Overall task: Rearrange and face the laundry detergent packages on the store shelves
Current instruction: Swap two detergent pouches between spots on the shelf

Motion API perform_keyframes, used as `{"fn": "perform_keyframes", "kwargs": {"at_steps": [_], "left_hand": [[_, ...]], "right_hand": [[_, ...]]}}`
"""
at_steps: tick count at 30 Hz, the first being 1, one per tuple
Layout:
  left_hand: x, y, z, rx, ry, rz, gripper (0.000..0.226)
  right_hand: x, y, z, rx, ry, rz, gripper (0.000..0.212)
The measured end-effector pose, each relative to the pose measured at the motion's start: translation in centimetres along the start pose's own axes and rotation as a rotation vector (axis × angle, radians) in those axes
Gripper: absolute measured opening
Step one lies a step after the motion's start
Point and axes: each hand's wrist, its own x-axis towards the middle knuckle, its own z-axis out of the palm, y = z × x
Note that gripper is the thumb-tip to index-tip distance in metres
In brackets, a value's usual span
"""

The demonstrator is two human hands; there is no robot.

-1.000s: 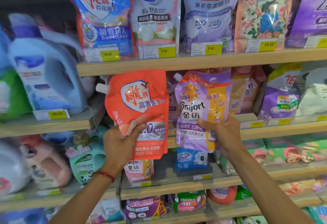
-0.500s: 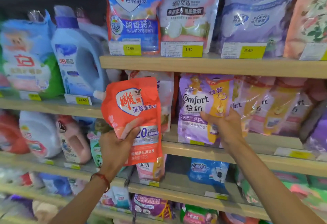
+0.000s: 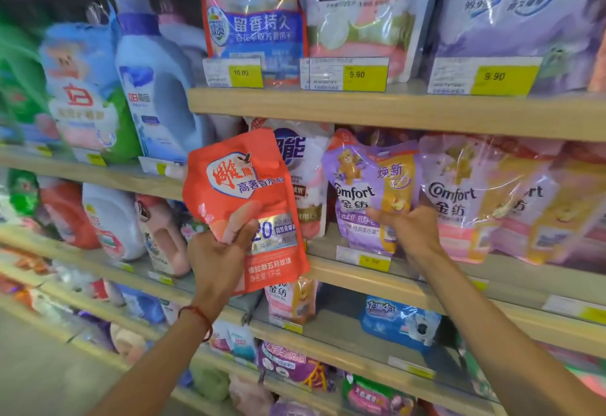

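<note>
Crowded store shelves point(image 3: 393, 113) of detergent face a person whose left hand point(image 3: 216, 254) grips the bottom of an upright orange pouch point(image 3: 236, 192), held off the shelf just left of the standing purple pouch point(image 3: 367, 186) pinched by the right hand point(image 3: 410, 228).

The person's left hand point(image 3: 219, 253) grips an orange detergent pouch point(image 3: 241, 192) by its lower part, holding it upright in front of the shelves. The right hand point(image 3: 411, 233) pinches a purple Comfort pouch point(image 3: 364, 186) standing on the middle shelf point(image 3: 347, 276), with the thumb across its front. A second Comfort pouch point(image 3: 465, 199) stands just beside it.
</note>
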Motion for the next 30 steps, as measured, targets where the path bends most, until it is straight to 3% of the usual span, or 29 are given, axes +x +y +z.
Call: {"fn": "perform_keyframes", "kwargs": {"at_steps": [5,9,12,19,23,26,30], "left_hand": [[1.4,-1.5,-0.3,0.089,0.024,-0.085,0.021],[1.9,-2.4,-0.3,0.105,0.003,-0.101,0.031],[1.9,-2.5,-0.3,0.099,-0.010,-0.097,0.025],[1.7,-2.8,-0.5,0.101,-0.024,-0.111,0.041],[0.7,-0.3,-0.5,0.081,0.002,-0.128,0.018],[-0.4,0.0,-0.5,0.048,0.002,-0.057,0.016],[0.3,-1.0,-2.1,0.056,0.031,-0.050,0.020]], "right_hand": [[-0.6,0.1,-0.2,-0.075,-0.159,-0.034,0.030],[-0.5,0.5,-0.5,-0.175,-0.176,-0.015,0.032],[-0.6,0.3,-1.0,-0.250,-0.167,-0.009,0.040],[-3.9,0.4,-2.1,-0.225,0.074,-0.140,0.061],[-7.6,0.1,-1.9,-0.253,0.286,-0.342,0.048],[-8.9,0.1,-0.8,-0.246,0.174,-0.408,0.030],[-9.3,-0.7,1.8,-0.319,-0.023,-0.444,0.025]]}}
